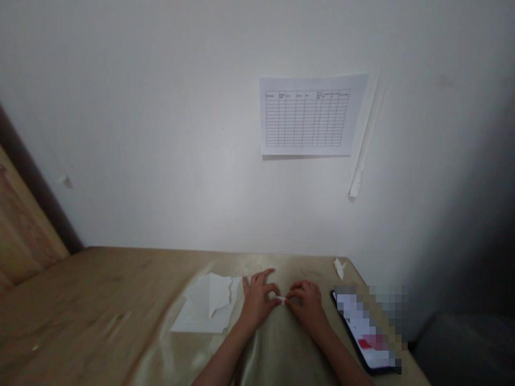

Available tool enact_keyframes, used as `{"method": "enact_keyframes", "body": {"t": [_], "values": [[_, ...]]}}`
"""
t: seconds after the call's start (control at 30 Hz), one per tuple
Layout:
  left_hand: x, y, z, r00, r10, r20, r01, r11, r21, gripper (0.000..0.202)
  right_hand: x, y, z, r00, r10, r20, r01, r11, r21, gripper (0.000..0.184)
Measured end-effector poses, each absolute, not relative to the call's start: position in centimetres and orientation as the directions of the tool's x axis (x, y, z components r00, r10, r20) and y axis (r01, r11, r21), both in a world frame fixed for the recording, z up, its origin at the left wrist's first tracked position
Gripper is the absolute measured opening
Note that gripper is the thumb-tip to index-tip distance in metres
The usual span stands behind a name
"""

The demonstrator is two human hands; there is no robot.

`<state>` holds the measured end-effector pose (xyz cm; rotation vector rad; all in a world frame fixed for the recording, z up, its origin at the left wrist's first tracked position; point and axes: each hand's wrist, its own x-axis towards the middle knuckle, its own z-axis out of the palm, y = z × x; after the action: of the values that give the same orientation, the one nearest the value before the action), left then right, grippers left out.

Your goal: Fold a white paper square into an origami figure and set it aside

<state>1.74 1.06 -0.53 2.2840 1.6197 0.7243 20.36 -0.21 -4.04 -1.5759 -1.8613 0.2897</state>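
A small white piece of paper is pinched between my two hands, a little above or on the cloth-covered table. My left hand holds its left end between thumb and index finger, with the other fingers spread. On the other end, the thumb and index finger of my right hand are closed, the remaining fingers curled. Most of the paper is hidden by the fingertips. Left of my left hand lies a stack of white paper sheets, with a torn, creased piece on top.
A phone, partly blurred out, lies right of my right hand. Behind it sits a small folded white paper near the table's edge. A printed table sheet hangs on the wall. Wood stands at the left.
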Motion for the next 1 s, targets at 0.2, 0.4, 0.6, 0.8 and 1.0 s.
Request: {"method": "enact_keyframes", "body": {"t": [0.2, 0.4, 0.6, 0.8, 1.0], "values": [[1.8, 1.0, -0.9, 0.247, 0.919, 0.307, 0.802, -0.372, 0.467, 0.019, 20.5, -0.8, -3.1, -0.037, 0.886, 0.463, 0.842, 0.277, -0.463, 0.009], [1.9, 0.9, -0.7, 0.202, 0.927, 0.317, 0.816, -0.338, 0.469, 0.020, 20.6, -1.2, -2.3, -0.028, 0.830, 0.557, 0.900, 0.264, -0.348, 0.011], [1.8, 1.1, -1.0, 0.185, 0.937, 0.296, 0.830, -0.310, 0.463, 0.020, 20.7, -1.0, -2.7, -0.099, 0.825, 0.556, 0.937, 0.265, -0.227, 0.013], [1.7, 1.1, -1.2, 0.198, 0.945, 0.259, 0.842, -0.299, 0.448, 0.016, 20.7, -1.3, -2.4, -0.132, 0.878, 0.460, 0.883, 0.315, -0.348, 0.016], [1.8, 0.9, -1.1, 0.195, 0.954, 0.229, 0.851, -0.281, 0.444, 0.017, 20.7, -1.7, -1.7, -0.148, 0.904, 0.402, 0.853, 0.322, -0.410, 0.016]]}}
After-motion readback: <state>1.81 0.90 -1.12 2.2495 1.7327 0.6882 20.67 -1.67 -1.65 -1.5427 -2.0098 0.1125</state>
